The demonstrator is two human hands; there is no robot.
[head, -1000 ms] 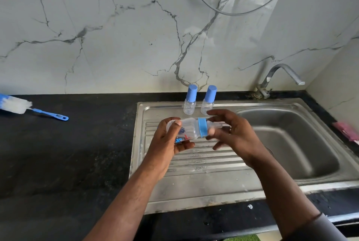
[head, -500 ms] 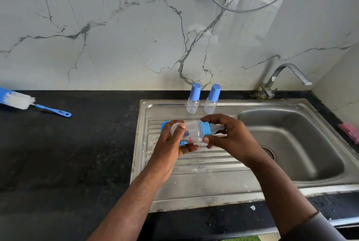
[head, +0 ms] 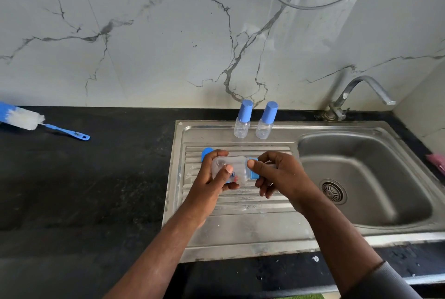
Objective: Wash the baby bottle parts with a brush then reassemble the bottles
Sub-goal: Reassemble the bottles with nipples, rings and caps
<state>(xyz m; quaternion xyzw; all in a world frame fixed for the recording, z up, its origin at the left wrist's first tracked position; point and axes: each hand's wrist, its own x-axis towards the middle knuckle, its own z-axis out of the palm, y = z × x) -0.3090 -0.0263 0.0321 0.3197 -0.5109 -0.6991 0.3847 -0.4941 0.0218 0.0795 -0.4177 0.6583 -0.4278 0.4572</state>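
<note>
A clear baby bottle (head: 234, 169) with a blue collar lies sideways in both hands above the ribbed drainboard (head: 240, 204). My left hand (head: 213, 178) grips the bottle's body. My right hand (head: 277, 173) pinches the blue collar end, which hides the teat. A blue cap (head: 206, 153) peeks out behind my left hand on the drainboard. Two capped bottles, one (head: 242, 119) beside the other (head: 266, 120), stand upright at the back of the drainboard. The blue and white bottle brush (head: 31, 120) lies far left on the black counter.
The steel sink basin (head: 375, 178) with its drain lies to the right under a metal tap (head: 356, 95). A pink item (head: 437, 160) sits at the right edge. Black counter (head: 84, 190) spreads to the left. A marble wall rises behind.
Both hands have lowered the bottle toward the drainboard and nearer to me. The blue cap behind my left hand has come into view.
</note>
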